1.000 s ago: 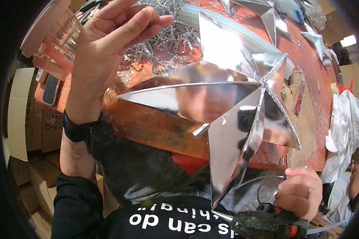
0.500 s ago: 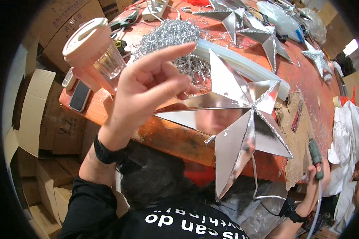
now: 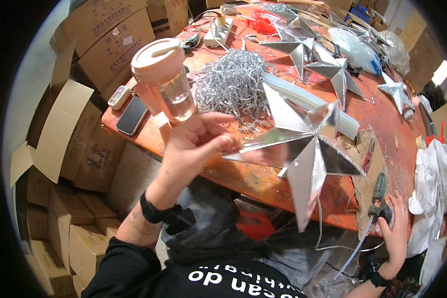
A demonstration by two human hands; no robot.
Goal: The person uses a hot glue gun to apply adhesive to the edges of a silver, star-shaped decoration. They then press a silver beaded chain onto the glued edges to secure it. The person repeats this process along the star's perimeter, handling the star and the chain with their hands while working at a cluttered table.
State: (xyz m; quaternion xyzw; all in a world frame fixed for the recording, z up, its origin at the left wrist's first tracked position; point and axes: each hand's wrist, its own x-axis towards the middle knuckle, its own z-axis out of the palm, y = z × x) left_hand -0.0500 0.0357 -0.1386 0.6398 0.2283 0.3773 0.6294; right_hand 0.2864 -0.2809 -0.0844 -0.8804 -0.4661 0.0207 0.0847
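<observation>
Mirrored five-pointed star at the red table's front edge, its lowest point overhanging.
The left hand curls at the star's left tip, though blur hides whether it grips; behind lie tangled silver garland and translucent sticks; rightward, a glue gun rests on torn cardboard beside the loosely spread right hand.

The head-worn fisheye looks down — across the table.

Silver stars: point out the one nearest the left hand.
The big mirror-like star, with one tip at the left hand; the other stars all lie farther back.
</observation>
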